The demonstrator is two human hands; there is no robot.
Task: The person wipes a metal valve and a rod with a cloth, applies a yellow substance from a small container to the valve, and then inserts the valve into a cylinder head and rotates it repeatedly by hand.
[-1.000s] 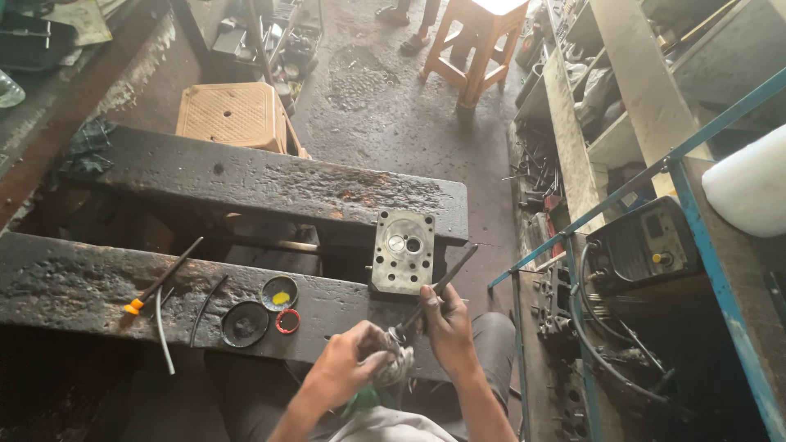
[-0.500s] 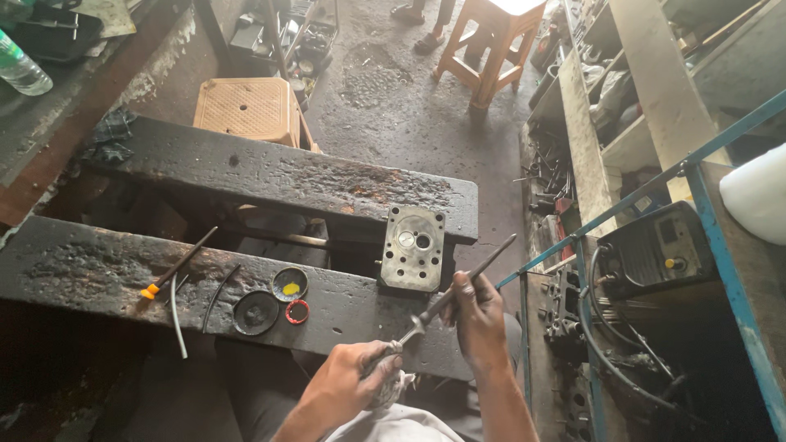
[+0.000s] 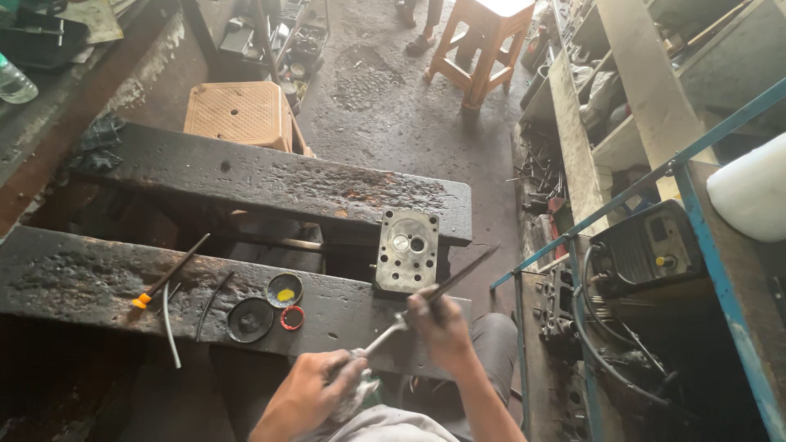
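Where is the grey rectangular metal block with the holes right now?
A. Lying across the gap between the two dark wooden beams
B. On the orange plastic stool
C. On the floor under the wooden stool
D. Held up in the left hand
A: the grey rectangular metal block lies across the gap between the far dark wooden beam and the near dark wooden beam, in neither hand.

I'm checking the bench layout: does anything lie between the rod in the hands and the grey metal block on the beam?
Nothing visible does. The rod, held by the right hand and the left hand with a rag, hangs just below and right of the block. The lids lie off to the left.
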